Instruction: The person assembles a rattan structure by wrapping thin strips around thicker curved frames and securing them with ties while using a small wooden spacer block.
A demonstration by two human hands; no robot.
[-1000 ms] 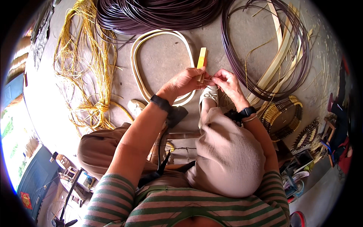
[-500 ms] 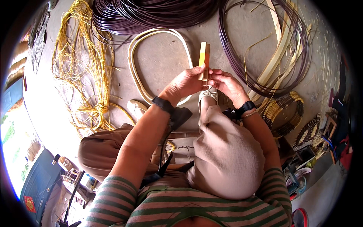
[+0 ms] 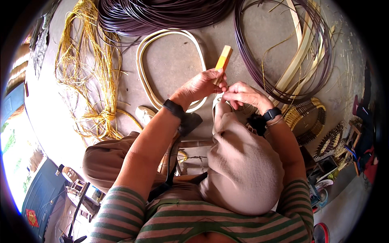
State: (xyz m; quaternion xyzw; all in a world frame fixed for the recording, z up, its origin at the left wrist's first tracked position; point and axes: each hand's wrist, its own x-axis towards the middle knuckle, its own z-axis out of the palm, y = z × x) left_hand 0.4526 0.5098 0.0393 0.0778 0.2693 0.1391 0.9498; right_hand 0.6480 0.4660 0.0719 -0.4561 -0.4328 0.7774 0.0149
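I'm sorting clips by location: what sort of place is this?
Probably a small basket-weaving workshop, perhaps in a home. A thick coil of dark glossy cane or cord and a bundle of golden strands lie on the floor, near a woven ring-shaped piece.

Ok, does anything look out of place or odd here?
The golden strands on the floor at the left look tangled, loose ends splaying out, unlike the tidier dark coil nearby. The yellow-banded stick in the left hand shows no obvious damage.
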